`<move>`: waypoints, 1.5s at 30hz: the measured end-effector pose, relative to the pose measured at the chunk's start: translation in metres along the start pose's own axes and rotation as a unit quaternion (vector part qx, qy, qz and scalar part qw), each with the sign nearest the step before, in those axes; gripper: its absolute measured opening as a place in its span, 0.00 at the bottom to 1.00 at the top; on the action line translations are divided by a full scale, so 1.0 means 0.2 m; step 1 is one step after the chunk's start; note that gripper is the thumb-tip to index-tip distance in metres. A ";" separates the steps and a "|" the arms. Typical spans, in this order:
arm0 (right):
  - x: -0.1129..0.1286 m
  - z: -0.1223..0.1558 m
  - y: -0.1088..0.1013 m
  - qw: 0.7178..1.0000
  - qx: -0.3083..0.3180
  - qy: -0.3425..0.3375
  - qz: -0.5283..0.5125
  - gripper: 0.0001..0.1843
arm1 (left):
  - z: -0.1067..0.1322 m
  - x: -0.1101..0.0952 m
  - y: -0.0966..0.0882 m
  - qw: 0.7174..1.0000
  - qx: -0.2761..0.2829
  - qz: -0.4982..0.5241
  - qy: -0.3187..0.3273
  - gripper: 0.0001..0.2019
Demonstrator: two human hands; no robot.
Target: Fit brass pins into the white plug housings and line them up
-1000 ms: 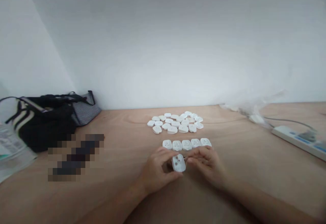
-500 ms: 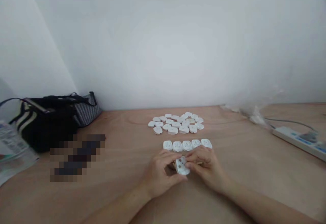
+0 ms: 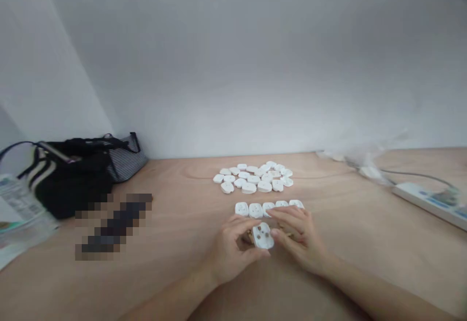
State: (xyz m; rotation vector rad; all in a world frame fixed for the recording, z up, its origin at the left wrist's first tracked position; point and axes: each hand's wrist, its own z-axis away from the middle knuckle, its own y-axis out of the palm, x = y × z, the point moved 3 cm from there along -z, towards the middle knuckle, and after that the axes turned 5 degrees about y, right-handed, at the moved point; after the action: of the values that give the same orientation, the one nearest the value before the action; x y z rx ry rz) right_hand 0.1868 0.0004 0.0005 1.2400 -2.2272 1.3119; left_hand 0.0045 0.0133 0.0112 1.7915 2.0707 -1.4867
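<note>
My left hand [image 3: 233,248] pinches a white plastic plug housing [image 3: 263,236] between thumb and fingers, its face with several dark round spots turned up towards me. Close on the right is my right hand [image 3: 301,238], fingers stretched out and apart, the thumb tip at the housing's edge; whether it touches cannot be made out. Small brass-coloured parts [image 3: 290,235] show partly behind both hands. Just beyond lies a row of several similar white housings [image 3: 256,210], its right end partly covered by my right fingers.
Farther back, a loose cluster of white plastic pieces [image 3: 253,179] lies on the wooden table [image 3: 175,272]. A black bag [image 3: 73,180] and a plastic package [image 3: 25,214] are at left, near a blurred-out dark object [image 3: 116,223]. A power strip [image 3: 430,204] and clear plastic wrap [image 3: 368,163] are at right.
My right fingers have come off the plug housing and spread, reaching out over the row. The left hand keeps its hold, and more of the housing's face shows.
</note>
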 end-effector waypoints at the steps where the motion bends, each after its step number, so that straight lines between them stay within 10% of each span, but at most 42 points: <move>1: -0.01 0.00 0.00 1.000 -0.007 0.019 -0.001 0.16 | 0.00 0.00 0.00 1.000 -0.004 0.000 -0.001 0.23; 17: 0.06 -0.01 0.03 0.986 0.158 0.034 -0.053 0.18 | -0.03 -0.02 -0.05 0.993 0.050 -0.096 0.041 0.22; 31: -0.09 -0.01 0.04 0.997 0.033 0.063 -0.001 0.13 | -0.02 0.48 -0.29 0.986 0.095 -0.091 -0.098 0.21; 40: -0.17 -0.04 -0.03 0.993 0.026 0.078 0.089 0.10 | -0.04 0.41 -0.31 0.985 0.072 -0.145 -0.062 0.38; 45: -0.18 -0.05 -0.05 0.990 0.041 0.060 0.122 0.07 | -0.15 0.31 -0.24 0.956 0.136 -0.259 0.001 0.31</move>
State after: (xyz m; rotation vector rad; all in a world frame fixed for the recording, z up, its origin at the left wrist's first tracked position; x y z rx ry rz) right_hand 0.2137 0.0256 -0.0099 0.9063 -2.3152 1.5372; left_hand -0.0381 0.0863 0.0225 1.3644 2.5817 -1.9729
